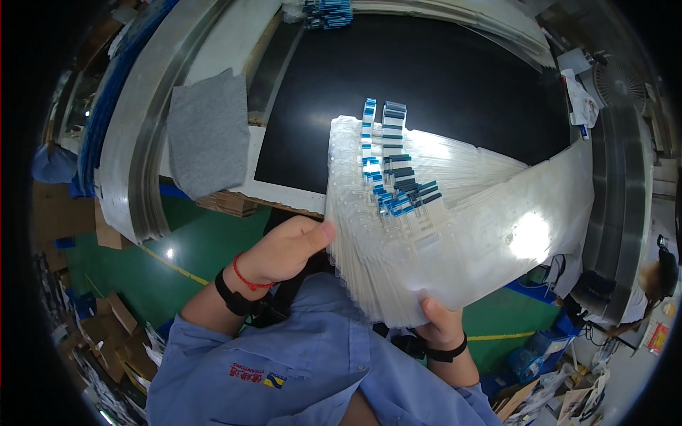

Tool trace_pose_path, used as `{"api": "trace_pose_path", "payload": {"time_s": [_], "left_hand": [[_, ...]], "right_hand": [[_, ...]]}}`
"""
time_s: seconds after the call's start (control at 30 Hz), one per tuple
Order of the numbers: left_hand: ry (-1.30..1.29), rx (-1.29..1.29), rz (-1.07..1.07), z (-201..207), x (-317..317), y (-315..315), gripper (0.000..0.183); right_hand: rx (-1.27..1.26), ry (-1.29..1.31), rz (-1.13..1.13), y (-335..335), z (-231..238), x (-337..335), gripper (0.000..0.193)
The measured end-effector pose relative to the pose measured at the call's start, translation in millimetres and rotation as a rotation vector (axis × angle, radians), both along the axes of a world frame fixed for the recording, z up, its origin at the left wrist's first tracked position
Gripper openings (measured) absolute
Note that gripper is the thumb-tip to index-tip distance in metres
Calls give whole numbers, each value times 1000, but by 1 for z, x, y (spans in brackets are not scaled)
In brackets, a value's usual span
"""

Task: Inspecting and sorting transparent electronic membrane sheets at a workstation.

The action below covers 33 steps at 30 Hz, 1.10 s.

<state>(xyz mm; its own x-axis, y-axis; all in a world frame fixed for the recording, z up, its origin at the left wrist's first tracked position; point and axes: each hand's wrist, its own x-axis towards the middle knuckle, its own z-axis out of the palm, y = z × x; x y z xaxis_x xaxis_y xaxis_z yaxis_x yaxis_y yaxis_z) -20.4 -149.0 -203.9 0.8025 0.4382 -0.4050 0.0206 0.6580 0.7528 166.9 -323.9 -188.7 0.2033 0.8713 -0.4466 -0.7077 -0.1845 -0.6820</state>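
A thick, fanned-out stack of translucent plastic sheets (483,255) spreads across the near edge of the black tabletop and over my lap. Blue and dark strips (398,188) run in a curved row over the upper left part of the stack. My left hand (288,248) is closed at the stack's left edge, its thumb pressed against the sheet edges and its fingers mostly hidden. At the near edge, my right hand (442,323) grips the stack with the thumb on top; the other fingers are largely beneath the sheets.
A grey cloth (208,135) lies left of the black tabletop (440,78). More blue-edged pieces (328,13) sit at the far edge. Long curved-looking panels (142,142) stand at the left. A fan (619,82) is at the far right, cartons (117,334) on the green floor at lower left.
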Motion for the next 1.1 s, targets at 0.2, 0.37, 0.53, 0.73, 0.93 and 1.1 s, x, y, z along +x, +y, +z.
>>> {"api": "trace_pose_path", "payload": {"time_s": [0.2,0.37,0.53,0.73,0.93,1.1], "left_hand": [[63,116,-108,4,-3,2,39],[111,188,-178,13,-1,10,37],[151,247,-195,4,-7,3,34],[67,219,-77,5,0,0,31],[119,265,-214,-2,-7,3,31],[59,280,-173,6,-2,4,32]], "right_hand": [[48,26,14,13,8,-3,68],[109,37,-86,30,5,-15,66],[104,82,0,19,7,-5,65],[17,64,-77,12,4,-10,65],[73,40,43,4,0,4,68],[35,15,-41,8,-3,-3,69]]}}
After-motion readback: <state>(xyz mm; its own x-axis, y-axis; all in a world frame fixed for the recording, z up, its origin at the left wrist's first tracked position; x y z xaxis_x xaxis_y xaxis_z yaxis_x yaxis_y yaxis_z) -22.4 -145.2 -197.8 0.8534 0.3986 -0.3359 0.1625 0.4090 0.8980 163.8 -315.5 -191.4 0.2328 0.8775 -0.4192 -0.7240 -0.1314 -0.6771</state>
